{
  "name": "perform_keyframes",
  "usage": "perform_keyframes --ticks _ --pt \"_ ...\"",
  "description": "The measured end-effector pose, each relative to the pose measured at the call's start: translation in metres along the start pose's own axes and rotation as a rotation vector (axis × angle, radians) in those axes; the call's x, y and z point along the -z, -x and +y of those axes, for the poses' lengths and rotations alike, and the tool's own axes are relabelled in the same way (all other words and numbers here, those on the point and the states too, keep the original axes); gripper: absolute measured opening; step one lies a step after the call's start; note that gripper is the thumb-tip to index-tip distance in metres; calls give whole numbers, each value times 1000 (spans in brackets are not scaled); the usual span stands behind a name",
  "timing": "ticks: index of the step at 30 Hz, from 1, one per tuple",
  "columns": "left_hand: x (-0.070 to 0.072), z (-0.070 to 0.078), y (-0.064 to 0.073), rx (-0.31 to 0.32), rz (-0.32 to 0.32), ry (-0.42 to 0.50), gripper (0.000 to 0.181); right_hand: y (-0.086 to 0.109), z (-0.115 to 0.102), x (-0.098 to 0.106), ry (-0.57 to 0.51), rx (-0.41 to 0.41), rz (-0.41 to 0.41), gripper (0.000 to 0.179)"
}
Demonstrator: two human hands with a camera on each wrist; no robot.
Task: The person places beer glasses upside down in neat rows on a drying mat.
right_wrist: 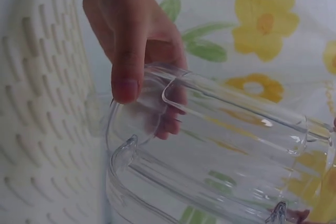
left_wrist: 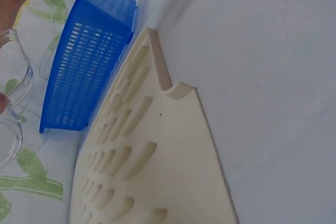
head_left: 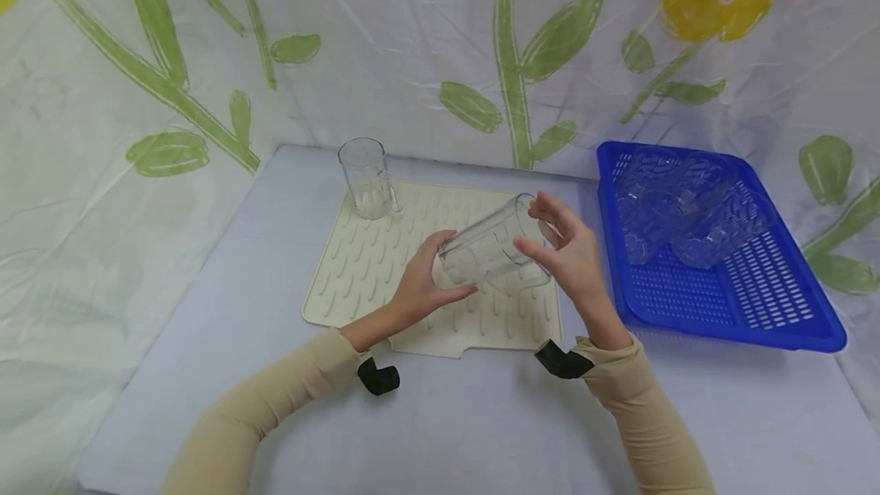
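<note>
A clear glass mug (head_left: pixel 484 249) is tilted in the air over the cream drying mat (head_left: pixel 357 273). Its base end sits in the grip of my left hand (head_left: pixel 421 281), thumb on one side and fingers on the other. At the mouth end, my right hand (head_left: pixel 576 250) holds the rim between thumb and fingers. The right wrist view shows the left hand (right_wrist: pixel 134 35) around the mug's base, with the handle (right_wrist: pixel 149 200) on the lower side. Another clear glass mug (head_left: pixel 367 182) stands upright on the mat's far left corner, handle toward the right.
To the right is a blue perforated basket (head_left: pixel 729 304) with several clear glass mugs (head_left: pixel 687 205) lying in its far part. Mat and basket rest on a white-covered table (head_left: pixel 440 418). Behind hangs a white curtain (head_left: pixel 385 59) with yellow flowers and green leaves.
</note>
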State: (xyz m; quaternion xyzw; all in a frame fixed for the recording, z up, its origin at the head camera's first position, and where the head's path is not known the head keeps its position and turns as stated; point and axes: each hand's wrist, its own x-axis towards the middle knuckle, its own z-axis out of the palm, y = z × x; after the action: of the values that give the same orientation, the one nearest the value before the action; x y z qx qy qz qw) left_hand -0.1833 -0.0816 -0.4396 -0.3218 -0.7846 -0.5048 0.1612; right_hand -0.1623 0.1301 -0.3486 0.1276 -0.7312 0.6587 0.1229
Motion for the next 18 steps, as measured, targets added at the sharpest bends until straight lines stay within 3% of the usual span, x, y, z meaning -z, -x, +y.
perform_keyframes --ticks 9,15,18 --pt "9 1 -3 -65 8 15 75 1 3 3 -60 -19 -20 61" --pt "26 24 -9 -43 -6 168 69 2 8 7 -107 -55 -36 58" --pt "32 27 -11 -7 -25 232 70 3 11 8 -131 -75 -37 56"
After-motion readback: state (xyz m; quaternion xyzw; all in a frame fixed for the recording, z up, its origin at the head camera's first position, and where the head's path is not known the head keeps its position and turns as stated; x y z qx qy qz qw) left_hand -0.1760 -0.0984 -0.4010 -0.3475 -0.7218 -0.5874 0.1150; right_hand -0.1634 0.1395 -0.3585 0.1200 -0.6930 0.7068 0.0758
